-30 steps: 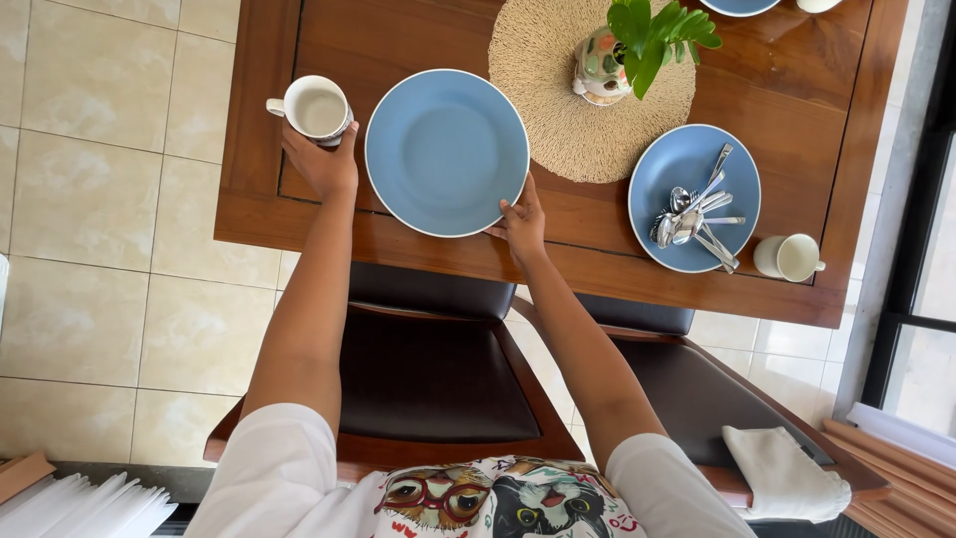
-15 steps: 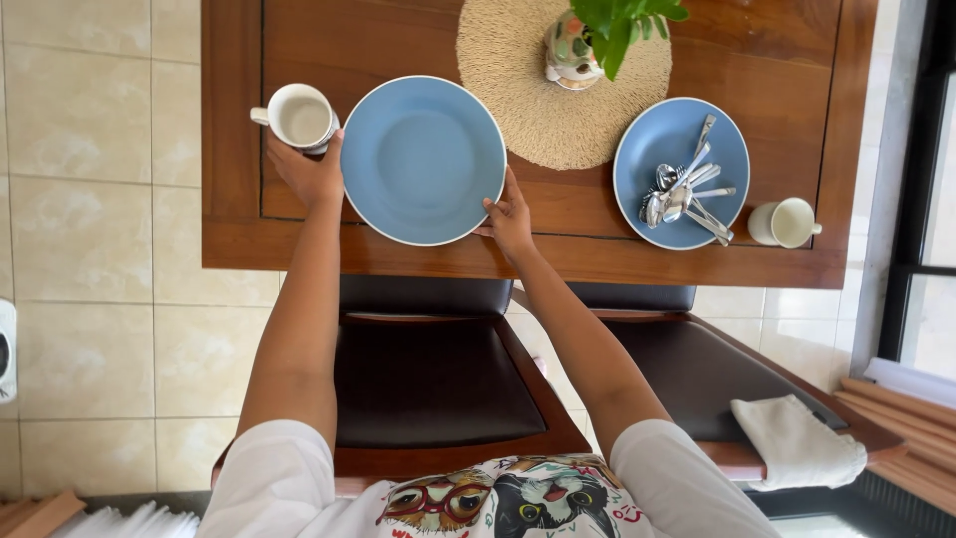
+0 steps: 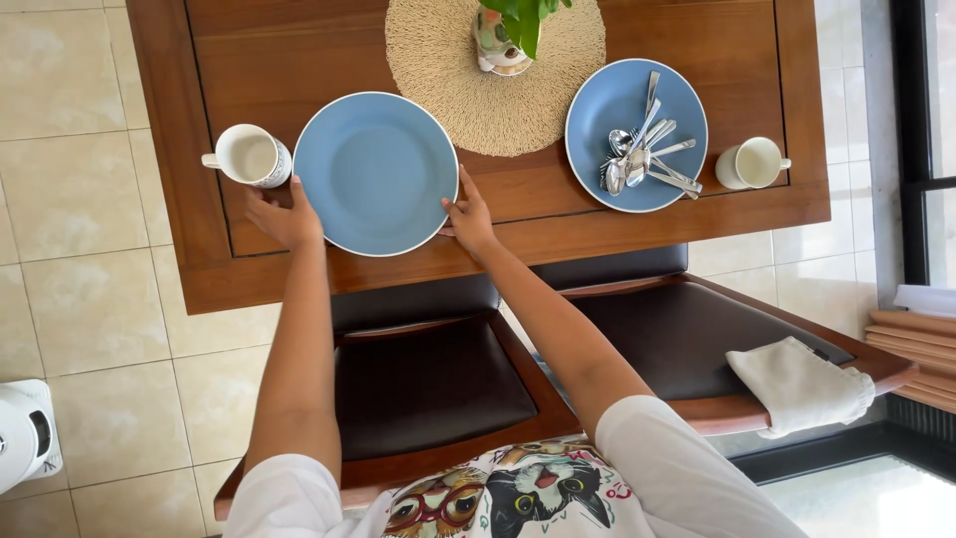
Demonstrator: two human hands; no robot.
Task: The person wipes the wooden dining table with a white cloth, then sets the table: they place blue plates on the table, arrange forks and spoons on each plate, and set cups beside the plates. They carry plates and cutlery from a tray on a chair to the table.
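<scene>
On the wooden bench (image 3: 757,214) my left hand (image 3: 284,214) and right hand (image 3: 468,214) rest open-fingered against the near rim of the blue plate (image 3: 376,171), beside the white mug (image 3: 251,156); I judge a level, two-sided nudge keeps it square to the edge

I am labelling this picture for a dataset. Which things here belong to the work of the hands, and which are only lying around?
In hand:
- empty blue plate, left hand and right hand at its edges
- white mug beside the left hand

Lying about:
- second blue plate with cutlery
- second white mug
- woven mat under a small plant pot
- white cloth on a chair
</scene>
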